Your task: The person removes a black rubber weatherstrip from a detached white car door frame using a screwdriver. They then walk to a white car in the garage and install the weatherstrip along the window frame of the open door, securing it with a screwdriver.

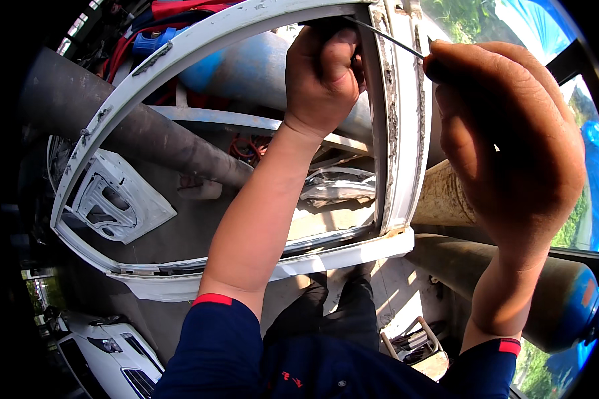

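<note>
Two bare hands work at the upper right corner of a white window frame (406, 133) in the head view, the only view there is. The left hand (323, 73) is closed in a fist just inside the frame's top edge, clamped on what seems to be the dark handle end of a thin metal tool (386, 36); the handle itself is mostly hidden by the fingers. The right hand (506, 146) comes in from the right, and its fingertips are pinched together at the tool's far end, probably to steady the thin shaft as it crosses the frame's right upright. That upright is rough with old grey sealant (389, 120), and the tool lies across it near the corner. Behind the frame's opening lie a blue gas cylinder (253, 66) and a grey pipe (133, 133); a white moulded panel (116, 199) rests near the frame's lower left corner. Another cylinder with a blue end (566, 299) lies at the lower right. No labels can be made out.
</note>
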`<state>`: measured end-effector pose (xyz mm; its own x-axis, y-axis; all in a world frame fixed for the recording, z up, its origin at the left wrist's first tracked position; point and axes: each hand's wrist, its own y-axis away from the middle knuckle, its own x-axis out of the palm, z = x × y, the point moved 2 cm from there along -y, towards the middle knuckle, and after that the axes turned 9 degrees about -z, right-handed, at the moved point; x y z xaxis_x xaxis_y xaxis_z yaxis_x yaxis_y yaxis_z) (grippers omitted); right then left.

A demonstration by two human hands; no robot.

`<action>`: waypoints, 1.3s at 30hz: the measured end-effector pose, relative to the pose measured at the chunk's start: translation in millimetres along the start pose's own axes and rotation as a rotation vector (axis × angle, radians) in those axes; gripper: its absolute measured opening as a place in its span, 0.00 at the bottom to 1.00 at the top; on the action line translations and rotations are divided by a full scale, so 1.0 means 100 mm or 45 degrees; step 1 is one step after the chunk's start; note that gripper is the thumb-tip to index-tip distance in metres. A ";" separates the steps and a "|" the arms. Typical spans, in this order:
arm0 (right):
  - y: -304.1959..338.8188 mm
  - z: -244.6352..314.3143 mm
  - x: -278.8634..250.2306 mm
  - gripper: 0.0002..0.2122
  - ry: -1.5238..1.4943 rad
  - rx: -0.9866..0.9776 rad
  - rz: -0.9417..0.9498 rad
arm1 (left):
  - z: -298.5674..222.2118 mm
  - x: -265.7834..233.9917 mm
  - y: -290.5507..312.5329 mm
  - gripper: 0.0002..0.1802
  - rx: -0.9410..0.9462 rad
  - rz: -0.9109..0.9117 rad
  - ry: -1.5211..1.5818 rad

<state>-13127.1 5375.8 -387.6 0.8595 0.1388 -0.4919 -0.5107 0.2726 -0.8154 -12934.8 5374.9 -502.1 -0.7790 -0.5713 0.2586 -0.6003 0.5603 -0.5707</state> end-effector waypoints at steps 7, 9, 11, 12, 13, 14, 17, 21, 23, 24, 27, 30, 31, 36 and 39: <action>0.06 -0.13 0.11 0.13 -0.095 0.038 0.009 | 0.04 0.02 0.01 0.10 0.058 -0.069 0.153; 0.12 -0.20 0.18 0.13 -0.187 0.053 -0.102 | 0.06 0.03 0.02 0.10 0.005 -0.073 0.225; -0.07 -0.11 0.08 0.12 -0.108 0.021 0.050 | 0.05 0.02 0.02 0.11 -0.041 -0.081 0.290; -0.15 -0.06 0.01 0.12 -0.065 0.003 0.126 | 0.02 0.02 0.03 0.11 0.037 -0.099 0.126; -0.19 -0.04 0.00 0.11 -0.073 0.061 0.182 | 0.00 0.03 0.03 0.12 0.114 -0.115 -0.040; -0.21 -0.03 0.00 0.11 -0.080 0.119 0.239 | 0.01 0.02 0.02 0.12 0.114 -0.119 -0.036; -0.32 -0.17 0.00 0.10 -0.090 -0.131 0.287 | 0.03 0.02 0.03 0.14 0.002 0.006 0.175; -0.47 -0.24 -0.06 0.10 -0.114 -0.110 0.495 | 0.06 0.03 0.06 0.16 0.010 -0.124 0.051; -0.53 -0.26 -0.05 0.09 -0.116 -0.088 0.576 | 0.08 0.00 0.05 0.16 0.016 -0.143 0.075; -0.55 -0.27 -0.04 0.09 -0.120 -0.080 0.612 | 0.06 -0.02 0.04 0.16 0.167 -0.145 -0.030; -0.62 -0.28 -0.11 0.09 -0.082 -0.044 0.689 | -0.02 0.09 0.03 0.15 0.275 -0.160 -0.108; -0.67 -0.32 -0.07 0.09 -0.088 -0.035 0.751 | 0.00 0.12 0.06 0.14 0.229 -0.249 -0.028; -0.68 -0.32 -0.04 0.09 -0.086 -0.027 0.778 | 0.01 0.12 0.07 0.13 0.220 -0.301 0.070; -0.76 -0.34 -0.05 0.09 -0.043 0.005 0.815 | -0.04 0.11 0.09 0.13 0.272 -0.268 -0.149; -0.72 -0.28 -0.11 0.09 0.013 0.063 0.750 | -0.03 0.18 0.10 0.12 0.243 -0.297 -0.113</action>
<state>-13100.6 5327.9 -331.7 0.4313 0.2711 -0.8605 -0.9000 0.1966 -0.3892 -12955.5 5371.9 -500.7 -0.6002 -0.7259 0.3360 -0.7098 0.2897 -0.6421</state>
